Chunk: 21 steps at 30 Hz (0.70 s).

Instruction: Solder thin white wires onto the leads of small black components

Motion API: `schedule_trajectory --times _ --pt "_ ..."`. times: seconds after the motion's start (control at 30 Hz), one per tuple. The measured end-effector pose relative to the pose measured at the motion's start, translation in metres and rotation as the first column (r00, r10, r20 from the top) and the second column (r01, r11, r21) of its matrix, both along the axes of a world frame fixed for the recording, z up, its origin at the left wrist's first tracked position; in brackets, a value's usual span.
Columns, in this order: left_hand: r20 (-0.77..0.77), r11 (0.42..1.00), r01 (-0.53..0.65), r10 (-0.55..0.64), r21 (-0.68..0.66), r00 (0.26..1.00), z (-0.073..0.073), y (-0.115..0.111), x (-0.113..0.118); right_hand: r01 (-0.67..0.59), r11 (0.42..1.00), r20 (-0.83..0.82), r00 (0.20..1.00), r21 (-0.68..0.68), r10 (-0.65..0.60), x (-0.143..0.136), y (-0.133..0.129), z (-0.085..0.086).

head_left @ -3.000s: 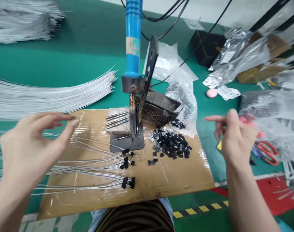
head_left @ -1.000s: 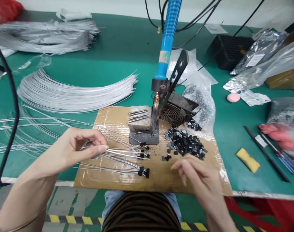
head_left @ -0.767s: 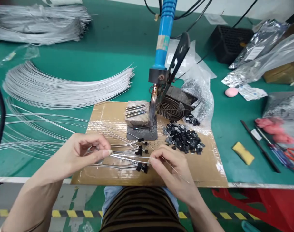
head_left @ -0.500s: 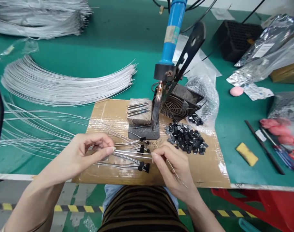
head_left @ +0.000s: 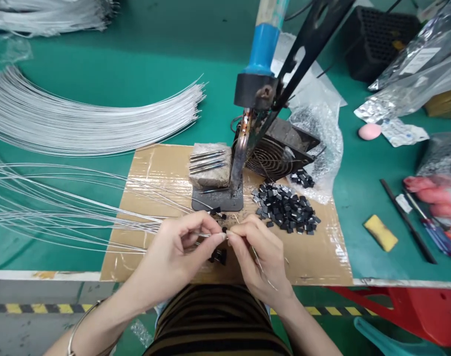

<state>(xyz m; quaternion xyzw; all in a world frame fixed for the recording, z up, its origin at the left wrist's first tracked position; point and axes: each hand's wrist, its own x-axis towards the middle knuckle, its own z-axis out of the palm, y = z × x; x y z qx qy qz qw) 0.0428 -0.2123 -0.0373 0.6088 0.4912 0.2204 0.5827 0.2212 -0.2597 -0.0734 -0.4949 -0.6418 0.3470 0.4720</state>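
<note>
My left hand (head_left: 181, 249) pinches the end of thin silver wires (head_left: 80, 217) that fan out to the left over the cardboard mat (head_left: 314, 257). My right hand (head_left: 260, 254) meets it fingertip to fingertip and holds a fine wire strand between thumb and forefinger. Small black parts on wire ends (head_left: 218, 255) lie just under both hands. A heap of loose black components (head_left: 287, 210) sits to the right of the hands. A blue-handled soldering iron (head_left: 257, 74) stands upright in its stand behind them, tip down on a dark metal plate (head_left: 216, 200).
A big sheaf of silver wires (head_left: 80, 121) curves across the green table at left. A small fan (head_left: 277, 155) and clear bags lie behind the iron. A yellow sponge (head_left: 380, 232), pink objects, a black box (head_left: 381, 39) and foil bags are at right.
My right hand came in from the right side to the wire ends. My left hand slid right along the wires until both hands' fingertips met. The view has tilted closer to the mat.
</note>
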Motion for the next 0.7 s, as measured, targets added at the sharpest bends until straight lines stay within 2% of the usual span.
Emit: schedule_trajectory --times 0.1,0.17,0.23,0.27,0.33,0.4,0.5,0.6,0.7 --pt "0.018 0.996 -0.067 0.068 -0.056 0.998 -0.001 0.004 0.001 0.064 0.997 -0.050 0.997 -0.034 -0.065 0.001 0.001 -0.003" --pt "-0.009 0.992 -0.117 0.117 -0.051 0.993 -0.003 0.004 -0.001 0.206 0.968 -0.138 0.964 -0.145 -0.226 0.006 0.002 -0.004" --pt "-0.027 0.987 -0.156 0.155 -0.042 0.988 -0.006 0.004 -0.004 0.304 0.908 -0.274 0.882 -0.287 -0.382 0.012 0.002 -0.005" --pt "-0.029 0.985 -0.171 0.170 -0.038 0.985 -0.007 0.004 -0.005 0.290 0.892 -0.358 0.838 -0.346 -0.412 0.015 0.002 -0.005" --pt "-0.032 0.982 -0.184 0.183 -0.036 0.983 -0.009 0.004 -0.007 0.170 0.894 -0.520 0.762 -0.414 -0.386 0.019 0.001 -0.006" --pt "-0.039 0.982 -0.186 0.185 -0.030 0.982 -0.010 0.005 -0.007 0.071 0.889 -0.593 0.721 -0.452 -0.358 0.018 -0.001 -0.006" --pt "-0.051 0.983 -0.184 0.183 -0.017 0.982 -0.008 0.004 -0.005 0.072 0.868 -0.535 0.762 -0.491 -0.366 0.008 -0.003 -0.004" --pt "-0.030 0.981 -0.189 0.188 -0.033 0.982 -0.004 0.004 -0.002 0.022 0.876 -0.517 0.800 -0.482 -0.304 -0.004 -0.004 -0.003" --pt "-0.011 0.977 -0.209 0.208 -0.051 0.978 -0.001 0.003 0.001 -0.052 0.878 -0.584 0.766 -0.475 -0.271 -0.012 -0.002 -0.002"
